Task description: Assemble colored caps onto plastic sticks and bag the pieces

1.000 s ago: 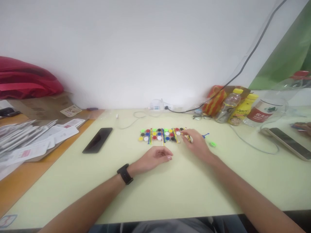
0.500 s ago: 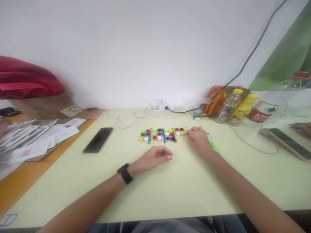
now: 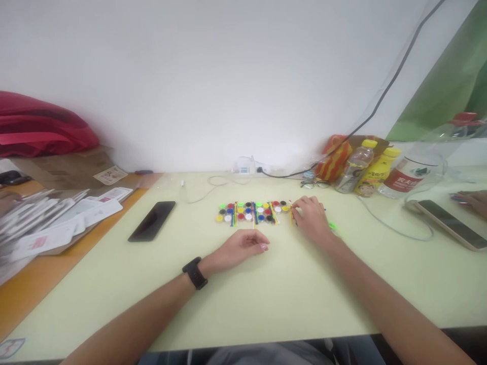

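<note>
Small round coloured discs (image 3: 248, 210), like caps, lie in rows on the pale table, with thin coloured sticks (image 3: 254, 213) standing as upright lines between the groups. At the right end of these rows, my right hand (image 3: 311, 218) is closed, its fingertips on a thin yellow stick (image 3: 291, 215); part of it is hidden by the fingers. A bright green piece (image 3: 333, 226) shows beside that hand's wrist side. My left hand (image 3: 245, 247) rests on the table in front of the discs, fingers loosely curved and thumb apart, holding nothing. A black watch (image 3: 195, 272) is on that wrist.
A black phone (image 3: 152, 221) lies at left, near piled white packets (image 3: 102, 212) and a cardboard box (image 3: 64, 167). Bottles (image 3: 375, 172), glasses (image 3: 315, 184), a cable (image 3: 395, 223) and another phone (image 3: 452, 223) occupy the right. Another person's hand (image 3: 475, 200) shows at far right.
My right hand's fingers have shifted slightly, and a thin yellow stick now shows upright at its fingertips by the rows' right end. My left hand stays in place. The view has moved slightly.
</note>
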### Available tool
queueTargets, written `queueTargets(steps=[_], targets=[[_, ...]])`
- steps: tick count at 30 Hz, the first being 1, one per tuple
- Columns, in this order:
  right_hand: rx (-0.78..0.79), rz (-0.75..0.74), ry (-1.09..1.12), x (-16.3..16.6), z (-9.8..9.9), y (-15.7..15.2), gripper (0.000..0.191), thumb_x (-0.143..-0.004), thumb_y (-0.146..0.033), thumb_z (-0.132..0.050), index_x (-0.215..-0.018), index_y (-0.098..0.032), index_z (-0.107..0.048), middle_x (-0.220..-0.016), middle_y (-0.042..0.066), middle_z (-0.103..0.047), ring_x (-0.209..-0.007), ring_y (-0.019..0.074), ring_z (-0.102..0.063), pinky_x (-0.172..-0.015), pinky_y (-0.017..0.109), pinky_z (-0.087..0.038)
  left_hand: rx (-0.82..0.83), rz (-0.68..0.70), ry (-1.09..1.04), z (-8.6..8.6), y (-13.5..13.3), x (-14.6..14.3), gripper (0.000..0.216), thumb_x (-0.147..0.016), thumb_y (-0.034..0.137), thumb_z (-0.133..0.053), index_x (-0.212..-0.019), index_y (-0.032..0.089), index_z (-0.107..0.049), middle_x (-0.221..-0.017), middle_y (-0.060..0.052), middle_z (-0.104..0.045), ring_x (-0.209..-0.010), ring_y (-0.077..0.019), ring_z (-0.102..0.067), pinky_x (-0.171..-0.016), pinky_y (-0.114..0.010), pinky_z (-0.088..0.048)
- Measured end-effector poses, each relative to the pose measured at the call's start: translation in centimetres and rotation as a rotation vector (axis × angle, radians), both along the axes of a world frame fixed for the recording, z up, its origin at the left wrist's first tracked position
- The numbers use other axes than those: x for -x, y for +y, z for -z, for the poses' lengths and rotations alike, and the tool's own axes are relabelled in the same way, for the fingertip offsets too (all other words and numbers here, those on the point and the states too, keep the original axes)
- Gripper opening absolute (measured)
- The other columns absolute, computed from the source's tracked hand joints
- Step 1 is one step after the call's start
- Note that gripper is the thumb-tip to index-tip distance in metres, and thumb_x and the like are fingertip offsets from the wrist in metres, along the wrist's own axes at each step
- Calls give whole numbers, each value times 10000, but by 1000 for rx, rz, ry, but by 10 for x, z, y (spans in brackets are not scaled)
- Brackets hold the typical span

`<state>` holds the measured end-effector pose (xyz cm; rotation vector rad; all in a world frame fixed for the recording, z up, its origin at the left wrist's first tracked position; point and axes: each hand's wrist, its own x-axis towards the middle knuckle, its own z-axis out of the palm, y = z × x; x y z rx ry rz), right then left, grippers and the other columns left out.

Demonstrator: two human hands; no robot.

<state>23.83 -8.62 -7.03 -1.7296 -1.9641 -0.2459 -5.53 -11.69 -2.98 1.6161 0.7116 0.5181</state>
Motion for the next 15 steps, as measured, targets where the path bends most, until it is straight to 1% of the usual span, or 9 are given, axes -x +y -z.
queueTargets(steps=[4,8,12,15], targets=[[41,-18,-18,1,3,1,155,-953,-210,-554,-954,-234,-708,-1028,98,-684,-1021,299,-524,-794,413,-380,-4,0,1,0,0,0,275,-918,417,-740,-1038,170,-731,-1029,-79,-718,-986,-195,-654,-914,-324,-497],[66,-39,-30,3,3,1,147,-960,-202,-537,-928,-230,-678,-1030,95,-687,-1025,298,-531,-786,410,-384,-2,-3,3,-1,-1,0,274,-910,417,-748,-1031,171,-734,-1014,-75,-717,-971,-193,-652,-902,-320,-499],[23,-52,35,1,-3,-1,151,-1005,-247,-463,-962,-225,-606,-1065,95,-687,-1017,289,-538,-813,418,-394,-5,0,-1,-1,0,0,279,-911,422,-746,-1030,170,-735,-1014,-78,-716,-972,-195,-650,-902,-324,-501],[-7,-55,96,-3,-8,-2,164,-1027,-298,-416,-984,-230,-558,-1108,104,-678,-1063,307,-532,-841,429,-398,-7,1,-5,0,0,0,283,-910,426,-746,-1034,172,-735,-1025,-82,-718,-984,-201,-652,-911,-332,-502]])
